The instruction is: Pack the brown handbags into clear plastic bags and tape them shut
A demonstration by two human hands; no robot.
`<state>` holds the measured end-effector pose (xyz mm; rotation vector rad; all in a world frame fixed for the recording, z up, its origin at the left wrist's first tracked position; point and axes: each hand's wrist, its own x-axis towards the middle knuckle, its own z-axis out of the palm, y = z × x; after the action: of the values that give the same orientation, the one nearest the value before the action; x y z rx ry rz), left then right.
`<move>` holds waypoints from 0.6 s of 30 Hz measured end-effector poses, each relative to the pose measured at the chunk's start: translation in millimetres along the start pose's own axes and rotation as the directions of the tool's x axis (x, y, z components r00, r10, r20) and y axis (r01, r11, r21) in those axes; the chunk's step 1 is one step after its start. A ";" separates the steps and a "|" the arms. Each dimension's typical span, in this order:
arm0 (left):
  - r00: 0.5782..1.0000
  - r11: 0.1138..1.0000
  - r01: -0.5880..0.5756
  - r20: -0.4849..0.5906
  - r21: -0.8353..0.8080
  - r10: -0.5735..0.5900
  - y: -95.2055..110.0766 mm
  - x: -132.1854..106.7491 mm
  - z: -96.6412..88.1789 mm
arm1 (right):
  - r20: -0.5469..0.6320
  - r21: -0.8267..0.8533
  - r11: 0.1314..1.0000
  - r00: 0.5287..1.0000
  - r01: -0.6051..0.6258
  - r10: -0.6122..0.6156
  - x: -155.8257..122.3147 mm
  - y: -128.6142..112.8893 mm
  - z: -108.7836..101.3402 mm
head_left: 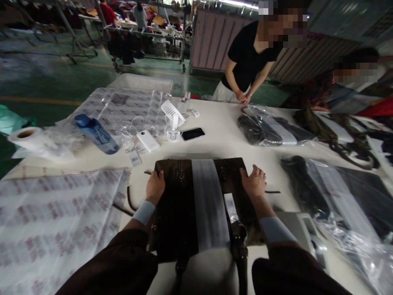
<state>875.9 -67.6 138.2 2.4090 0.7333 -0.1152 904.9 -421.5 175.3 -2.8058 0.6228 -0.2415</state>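
A dark brown handbag (pixel 175 205) lies on the white table in front of me, with a broad pale wrapping band (pixel 209 196) around its middle. Its handles point towards me, and a white hang tag (pixel 231 207) rests on the right half. My left hand (pixel 155 186) is closed at the bag's upper left edge, thumb on top, its other fingers mostly hidden. At the upper right corner, my right hand (pixel 254 180) has its thumb against the bag and its fingers stretched apart beyond the edge. Thin dark straps stick out on both sides.
Printed wrapping sheets (pixel 61 213) lie left. Beyond the handbag are a blue bottle (pixel 97 134), a white phone (pixel 147 140), a black phone (pixel 193 134) and a plastic roll (pixel 29 139). Plastic-wrapped bags (pixel 273 129) lie right. A person in black (pixel 250 53) stands across the table.
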 end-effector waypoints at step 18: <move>0.999 0.964 0.035 0.002 0.262 -0.037 -5.9 -43.9 -5.7 | 0.151 -0.024 0.935 0.925 0.355 -0.348 -56.2 12.2 27.0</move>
<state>835.2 -81.4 150.6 2.6442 0.8019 -0.2485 855.7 -402.0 140.1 -2.9343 0.0888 -0.0858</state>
